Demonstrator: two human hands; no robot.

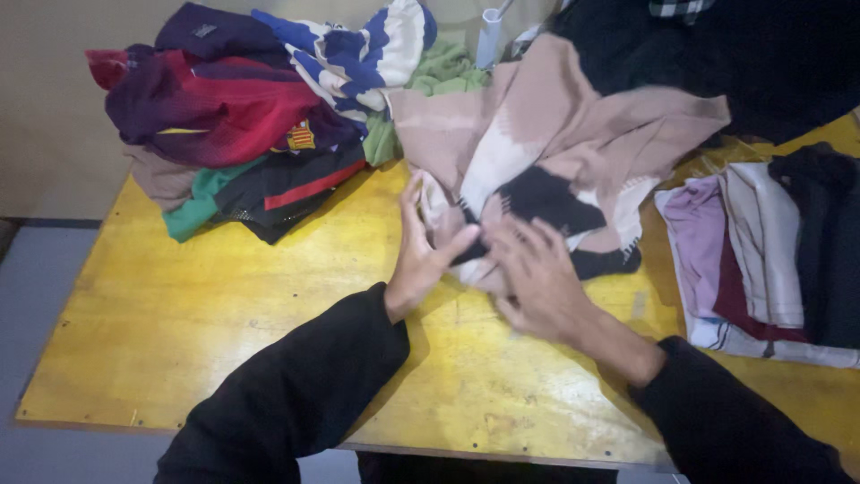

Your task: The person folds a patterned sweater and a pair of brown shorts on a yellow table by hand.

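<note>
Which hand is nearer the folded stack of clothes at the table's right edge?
Right. The right hand rests on the beige cloth, just left of the folded stack; the left hand grips the cloth's edge farther left.

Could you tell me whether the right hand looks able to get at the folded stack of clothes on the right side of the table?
Probably yes. The right hand rests on the beige and black garment, and only bare yellow table lies between it and the folded stack beside it; nothing blocks the way.
</note>
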